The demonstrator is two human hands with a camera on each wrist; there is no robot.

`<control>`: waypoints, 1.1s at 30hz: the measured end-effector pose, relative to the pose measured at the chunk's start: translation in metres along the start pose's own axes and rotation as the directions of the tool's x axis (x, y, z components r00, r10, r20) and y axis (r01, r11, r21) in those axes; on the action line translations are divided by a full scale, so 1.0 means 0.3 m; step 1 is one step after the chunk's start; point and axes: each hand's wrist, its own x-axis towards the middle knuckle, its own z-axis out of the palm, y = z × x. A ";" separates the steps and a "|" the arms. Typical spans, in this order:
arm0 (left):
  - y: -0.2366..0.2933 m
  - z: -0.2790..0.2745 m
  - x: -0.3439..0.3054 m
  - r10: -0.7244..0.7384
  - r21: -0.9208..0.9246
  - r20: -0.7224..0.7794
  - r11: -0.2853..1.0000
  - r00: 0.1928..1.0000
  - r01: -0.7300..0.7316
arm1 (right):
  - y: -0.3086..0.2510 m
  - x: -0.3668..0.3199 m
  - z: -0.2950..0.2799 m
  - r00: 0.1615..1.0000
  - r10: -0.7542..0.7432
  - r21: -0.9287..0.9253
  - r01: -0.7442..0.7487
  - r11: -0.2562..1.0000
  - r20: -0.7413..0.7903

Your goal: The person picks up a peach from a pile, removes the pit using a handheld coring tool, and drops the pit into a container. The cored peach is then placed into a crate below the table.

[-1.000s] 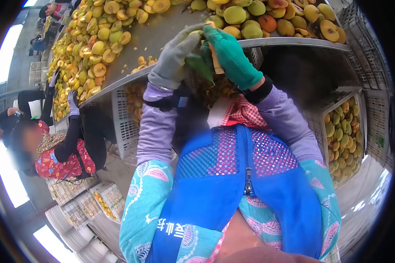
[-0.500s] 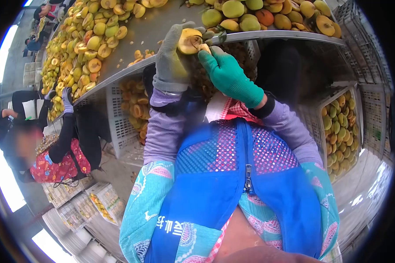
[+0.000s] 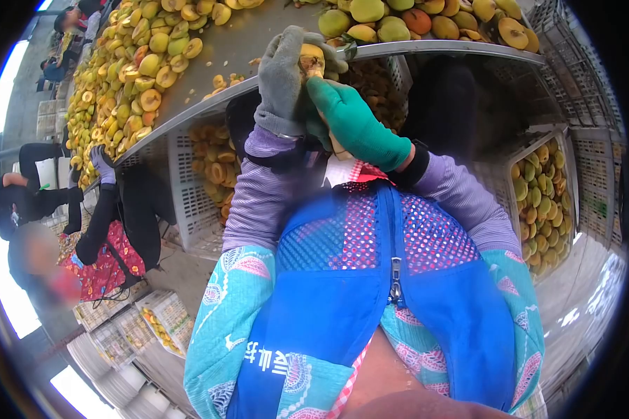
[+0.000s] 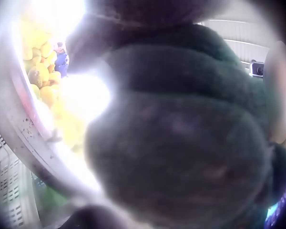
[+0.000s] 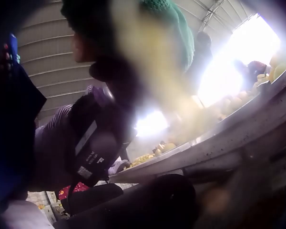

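In the head view my left hand (image 3: 281, 80), in a grey glove, grips a yellow peach half (image 3: 312, 56) near the table's front edge. A brownish hollow shows in its cut face. My right hand (image 3: 360, 126), in a green glove, presses up against the peach. It holds a tool with a pale wooden handle (image 3: 339, 149) that sticks out below the fist; the tool's working end is hidden at the fruit. A blurred green glove fills much of the left wrist view. In the right wrist view the pale handle (image 5: 152, 62) crosses the green glove, out of focus.
A metal-edged table (image 3: 433, 47) bears heaps of peach halves (image 3: 143, 77) at left and peaches (image 3: 398, 28) at right. Crates of fruit stand below, including a right-hand crate (image 3: 541, 202). Another person in a red patterned garment (image 3: 105, 262) works at left.
Half a second ago my hands were slightly apart, the peach half's cut face turned up. My right hand has since moved left, close against my left; the peach half is now more covered.
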 end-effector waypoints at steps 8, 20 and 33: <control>-0.007 -0.031 0.002 -0.075 0.011 0.114 0.997 0.991 0.074 | -0.050 -0.046 -0.013 0.838 0.232 0.478 -0.485 0.732 0.494; 0.216 -0.498 -0.242 0.268 0.860 -0.506 0.078 0.820 0.505 | 0.053 -0.017 -0.118 0.739 0.588 0.436 -0.672 0.599 0.329; -0.028 -0.020 0.536 -0.333 0.919 0.132 -0.311 0.934 -0.241 | -0.076 -0.027 -0.237 0.933 0.331 0.345 -0.267 0.900 -0.140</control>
